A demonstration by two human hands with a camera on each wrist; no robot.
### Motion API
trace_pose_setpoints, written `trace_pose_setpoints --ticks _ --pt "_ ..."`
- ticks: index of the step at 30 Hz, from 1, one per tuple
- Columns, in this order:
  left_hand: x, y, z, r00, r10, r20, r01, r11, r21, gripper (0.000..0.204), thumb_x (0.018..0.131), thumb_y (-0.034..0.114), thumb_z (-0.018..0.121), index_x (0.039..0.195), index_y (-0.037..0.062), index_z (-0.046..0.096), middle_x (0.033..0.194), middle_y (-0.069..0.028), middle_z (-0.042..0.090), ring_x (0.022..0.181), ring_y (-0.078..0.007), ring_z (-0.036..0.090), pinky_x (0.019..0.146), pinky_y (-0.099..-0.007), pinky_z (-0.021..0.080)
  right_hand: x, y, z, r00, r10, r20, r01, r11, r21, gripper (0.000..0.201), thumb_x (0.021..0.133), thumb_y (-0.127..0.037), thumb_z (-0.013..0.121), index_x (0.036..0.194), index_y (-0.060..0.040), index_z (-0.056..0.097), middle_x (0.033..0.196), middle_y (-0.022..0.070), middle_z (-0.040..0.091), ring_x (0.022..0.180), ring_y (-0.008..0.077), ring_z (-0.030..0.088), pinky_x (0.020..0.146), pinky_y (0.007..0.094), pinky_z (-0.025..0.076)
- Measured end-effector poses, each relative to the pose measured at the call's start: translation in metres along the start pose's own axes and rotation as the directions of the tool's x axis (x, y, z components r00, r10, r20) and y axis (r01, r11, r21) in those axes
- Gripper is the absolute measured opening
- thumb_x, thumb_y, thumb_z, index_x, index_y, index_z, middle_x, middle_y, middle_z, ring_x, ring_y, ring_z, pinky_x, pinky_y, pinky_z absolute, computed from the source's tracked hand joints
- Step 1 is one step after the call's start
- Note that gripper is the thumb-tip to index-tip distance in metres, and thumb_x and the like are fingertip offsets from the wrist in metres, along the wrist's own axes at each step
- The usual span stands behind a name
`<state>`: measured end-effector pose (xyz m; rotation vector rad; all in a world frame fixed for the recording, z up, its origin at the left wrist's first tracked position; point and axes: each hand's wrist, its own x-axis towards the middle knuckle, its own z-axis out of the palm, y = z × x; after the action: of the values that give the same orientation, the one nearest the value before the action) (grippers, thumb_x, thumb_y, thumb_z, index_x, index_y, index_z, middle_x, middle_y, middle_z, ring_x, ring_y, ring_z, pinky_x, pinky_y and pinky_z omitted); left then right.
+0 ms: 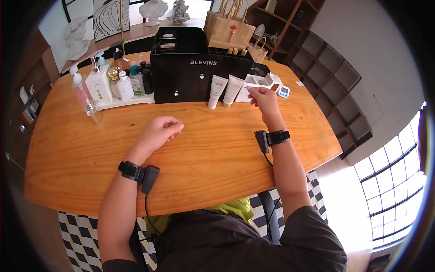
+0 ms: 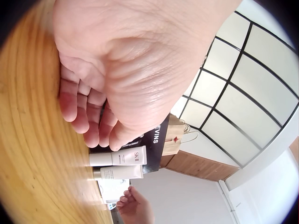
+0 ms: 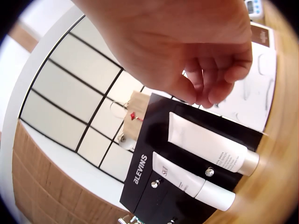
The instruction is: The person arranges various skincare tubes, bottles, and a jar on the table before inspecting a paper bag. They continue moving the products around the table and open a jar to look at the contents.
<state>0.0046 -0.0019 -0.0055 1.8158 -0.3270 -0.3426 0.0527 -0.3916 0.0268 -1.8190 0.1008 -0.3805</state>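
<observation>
My left hand (image 1: 161, 131) rests on the wooden table, fingers loosely bent and holding nothing, as the left wrist view also shows. Raised in front of the white box (image 3: 254, 88), my right hand (image 1: 266, 103) has its fingers lightly curled with nothing between them. Two white squeeze tubes are nearest to it: one marked SK-II (image 1: 217, 92) and one with a silvery cap (image 1: 232, 90). Both stand cap-down, leaning against the black BLEVINS case (image 1: 181, 77).
Pump bottles and small jars crowd a white tray (image 1: 129, 103) on the left, with a small clear bottle (image 1: 94, 113) in front. A white-and-blue timer (image 1: 283, 91) stands at the right. Paper bags (image 1: 229, 31) rise behind the case. Cables hang from both wrist cameras.
</observation>
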Motion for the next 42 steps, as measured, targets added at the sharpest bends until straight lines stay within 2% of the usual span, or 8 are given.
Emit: trace_pose_setpoints --ticks 1,4,5,7,12,20,25,42 --pt "0.000 0.000 0.000 1.000 -0.004 0.007 0.004 1.000 0.004 0.029 0.106 0.029 0.070 0.117 0.0026 0.077 0.096 -0.0008 0.073 0.081 -0.0072 0.061 0.071 -0.0234 0.051 -0.001 0.008 0.000 1.000 0.007 -0.006 -0.007 1.000 0.003 0.022 0.098 -0.020 0.076 0.098 0.0017 0.078 0.084 0.0039 0.074 0.070 0.0108 0.065 0.065 0.0250 0.050" --pt "0.001 -0.001 0.001 1.000 -0.007 0.012 0.007 1.000 0.020 0.030 0.106 0.030 0.071 0.116 0.0030 0.077 0.096 -0.0008 0.073 0.081 -0.0071 0.060 0.072 -0.0231 0.050 -0.004 0.028 0.000 0.948 0.227 0.223 -0.260 0.956 0.134 0.017 0.102 -0.021 0.073 0.102 -0.0036 0.076 0.084 0.0004 0.072 0.070 0.0080 0.062 0.066 0.0233 0.048" --pt "0.000 0.001 0.001 1.000 -0.007 0.008 0.007 1.000 0.018 0.029 0.106 0.031 0.071 0.115 0.0033 0.076 0.096 -0.0006 0.073 0.081 -0.0070 0.060 0.072 -0.0231 0.050 -0.004 0.031 0.000 0.948 0.232 0.216 -0.265 0.954 0.141 0.017 0.102 -0.021 0.073 0.102 -0.0036 0.076 0.084 0.0004 0.072 0.070 0.0080 0.062 0.066 0.0233 0.048" --pt "-0.001 0.003 0.002 1.000 -0.008 0.012 0.008 1.000 0.023 0.029 0.106 0.031 0.071 0.114 0.0035 0.076 0.096 -0.0005 0.072 0.081 -0.0069 0.060 0.072 -0.0231 0.050 -0.002 0.033 0.002 0.946 0.207 0.249 -0.222 0.974 0.037 0.017 0.103 -0.021 0.073 0.100 -0.0043 0.076 0.085 0.0002 0.073 0.070 0.0079 0.063 0.066 0.0233 0.048" --pt "0.000 0.003 0.003 1.000 -0.013 0.006 0.013 1.000 0.004 0.027 0.106 0.030 0.071 0.112 0.0046 0.076 0.095 0.0010 0.072 0.080 -0.0060 0.059 0.071 -0.0224 0.049 -0.001 0.038 0.003 0.941 0.201 0.271 -0.204 0.979 -0.016 0.018 0.103 -0.021 0.073 0.099 -0.0043 0.076 0.085 0.0003 0.073 0.072 0.0073 0.066 0.066 0.0229 0.048" --pt "-0.001 0.007 0.004 1.000 -0.017 -0.002 0.017 1.000 0.009 0.024 0.106 0.029 0.071 0.111 0.0055 0.076 0.093 0.0025 0.071 0.078 -0.0042 0.058 0.070 -0.0218 0.047 -0.003 0.033 0.005 0.945 0.210 0.252 -0.214 0.977 -0.013 0.015 0.100 -0.019 0.074 0.097 -0.0037 0.077 0.083 0.0032 0.075 0.069 0.0096 0.069 0.062 0.0235 0.051" --pt "-0.001 0.007 0.004 1.000 -0.028 -0.001 0.028 1.000 0.001 0.023 0.107 0.028 0.070 0.111 0.0055 0.076 0.093 0.0029 0.070 0.078 -0.0038 0.058 0.070 -0.0208 0.047 -0.004 0.033 0.004 0.935 0.215 0.282 -0.207 0.977 -0.059 0.017 0.103 -0.023 0.072 0.101 -0.0069 0.077 0.089 0.0021 0.077 0.074 0.0089 0.069 0.068 0.0241 0.051" --pt "-0.003 0.012 0.005 0.999 -0.048 -0.014 0.048 0.999 -0.002 0.023 0.107 0.027 0.070 0.111 0.0051 0.076 0.093 0.0030 0.070 0.079 -0.0038 0.058 0.072 -0.0208 0.048 -0.004 0.032 0.006 0.939 0.216 0.267 -0.201 0.976 -0.085 0.017 0.102 -0.021 0.073 0.102 -0.0052 0.078 0.090 0.0025 0.077 0.074 0.0095 0.069 0.069 0.0245 0.051"
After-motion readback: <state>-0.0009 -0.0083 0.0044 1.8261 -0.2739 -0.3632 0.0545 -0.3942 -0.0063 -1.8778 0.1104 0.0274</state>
